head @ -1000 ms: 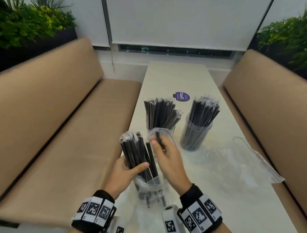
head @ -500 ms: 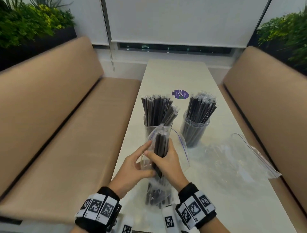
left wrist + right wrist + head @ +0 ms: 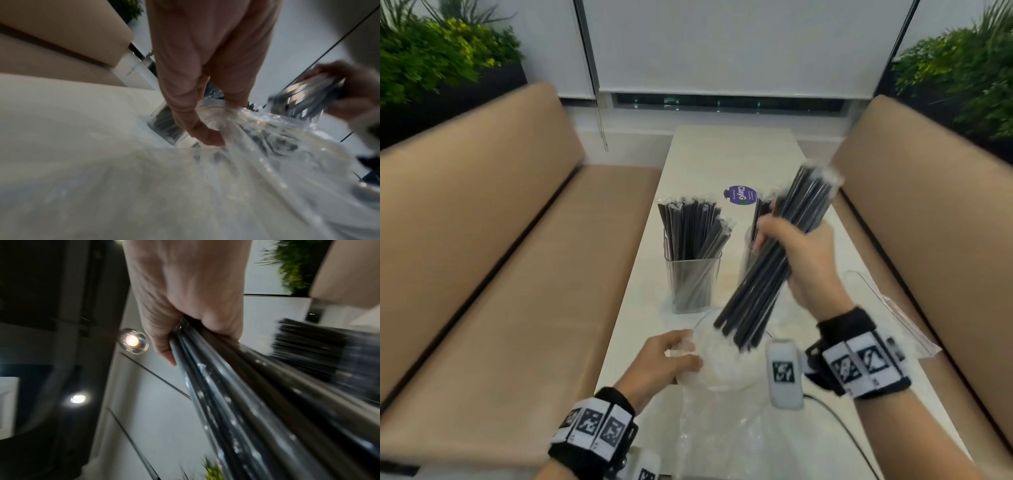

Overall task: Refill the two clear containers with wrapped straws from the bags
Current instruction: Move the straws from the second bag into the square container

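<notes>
The right hand (image 3: 796, 255) grips a bundle of straws (image 3: 774, 260) at mid frame, tilted above the table (image 3: 722, 161). The left hand (image 3: 661, 363) pinches the empty bag (image 3: 726, 363) near the bottom edge. Two containers (image 3: 693, 282) stand just beyond, with bare tabletop behind them.

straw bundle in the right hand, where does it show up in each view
Head: straw bundle runs diagonally at centre right, gripped by the right hand.
Left wrist: blurred at the right edge, in that hand.
Right wrist: fills the lower right, running out from the hand.
Shared landmark: the right hand around it; the left hand holds the bag.
</notes>
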